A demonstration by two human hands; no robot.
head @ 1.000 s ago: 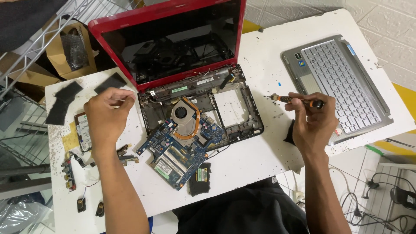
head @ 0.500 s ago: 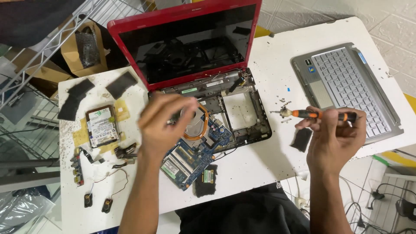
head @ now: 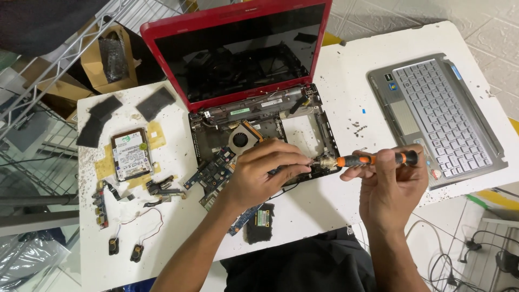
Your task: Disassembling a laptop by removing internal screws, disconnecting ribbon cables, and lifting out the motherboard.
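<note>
Nearest the body, the right hand [head: 392, 192] is clenched around the black-and-orange handle of a screwdriver [head: 373, 159], which lies almost level, its long axis running across the view with the metal tip pointing toward the left hand [head: 265, 176]. That left hand curls its fingers [head: 289, 162] round the tip end, pinching something small there that I cannot make out, just at the front right corner of the open laptop base [head: 324, 130]. So the tool's working end sits between the two hands, touching or nearly touching the left fingertips, with the handle out past the right thumb. Under the left wrist lies the loosened circuit board [head: 213, 173]; beyond its knuckles sits the cooling fan [head: 240, 138]. Farther off, beyond both hands, the red lid [head: 162, 32] stands open, and the detached keyboard panel [head: 438, 116] lies on the bench [head: 346, 70] beyond the right hand.
</note>
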